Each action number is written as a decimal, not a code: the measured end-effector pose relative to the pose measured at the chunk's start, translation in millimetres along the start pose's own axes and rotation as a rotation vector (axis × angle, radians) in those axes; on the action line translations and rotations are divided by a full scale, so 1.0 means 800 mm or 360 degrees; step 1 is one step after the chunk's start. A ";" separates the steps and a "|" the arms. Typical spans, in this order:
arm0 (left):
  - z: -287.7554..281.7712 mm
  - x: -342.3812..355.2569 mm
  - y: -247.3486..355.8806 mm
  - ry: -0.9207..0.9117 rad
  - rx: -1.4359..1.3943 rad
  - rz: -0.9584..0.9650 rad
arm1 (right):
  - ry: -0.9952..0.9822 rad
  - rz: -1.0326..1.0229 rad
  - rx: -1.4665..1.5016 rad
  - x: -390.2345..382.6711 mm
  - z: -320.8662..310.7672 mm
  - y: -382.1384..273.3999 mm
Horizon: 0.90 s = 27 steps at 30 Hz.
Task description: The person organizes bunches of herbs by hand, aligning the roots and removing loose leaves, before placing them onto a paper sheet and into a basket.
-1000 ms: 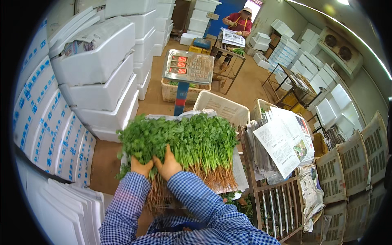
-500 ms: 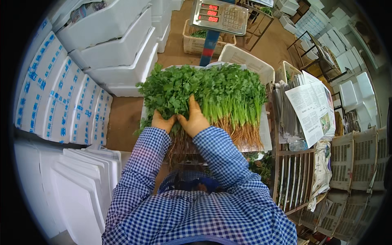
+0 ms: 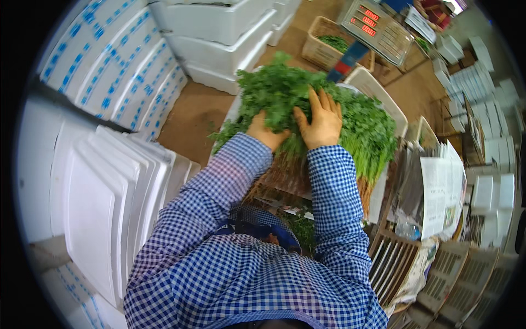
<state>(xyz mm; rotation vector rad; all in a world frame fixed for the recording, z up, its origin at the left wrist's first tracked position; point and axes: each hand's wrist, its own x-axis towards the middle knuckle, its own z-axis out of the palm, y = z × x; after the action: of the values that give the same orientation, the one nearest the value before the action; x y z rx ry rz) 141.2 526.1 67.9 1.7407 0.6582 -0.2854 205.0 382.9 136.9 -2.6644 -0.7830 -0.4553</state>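
Note:
Leafy green herbs with thin stems and brown roots (image 3: 367,137) lie in a thick row on a pale sheet on the stand in front of me. My left hand (image 3: 264,129) grips a bunch of blurred, upper-left herbs (image 3: 271,88), its fingertips partly hidden among leaves. My right hand (image 3: 319,120) is beside it, fingers apart, resting on the leaves with the thumb toward that bunch. Beyond the herbs stands a digital scale (image 3: 392,35) on a blue and red post (image 3: 349,62).
Stacked white foam boxes (image 3: 219,24) and lids (image 3: 104,208) line the left. At right are newspapers (image 3: 441,194), a slatted rack (image 3: 389,263) and crates (image 3: 444,282). Behind are plastic baskets (image 3: 318,44), a table (image 3: 460,115) and a partly visible co-worker in red (image 3: 430,13).
Both hands have moved up and rightward in the view, which has tilted. The bunch at left has been pushed up, and my right hand's fingers now reach farther over the leaves.

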 end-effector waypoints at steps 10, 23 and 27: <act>-0.005 -0.007 0.012 0.0312 0.0650 0.0176 | -0.0294 0.0395 -0.0118 -0.017 0.072 0.009; -0.079 -0.074 0.032 0.0675 0.0984 0.0406 | -0.0647 0.0317 -0.0108 -0.007 0.057 -0.002; -0.061 -0.036 0.057 0.0637 0.0987 0.1516 | -0.0683 0.0342 -0.0023 -0.001 0.049 -0.006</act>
<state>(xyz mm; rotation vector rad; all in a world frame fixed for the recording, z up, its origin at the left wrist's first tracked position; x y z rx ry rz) 136.5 557.7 133.1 2.5269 -0.0725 0.5963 209.7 401.3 102.4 -2.8550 -0.5900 0.1731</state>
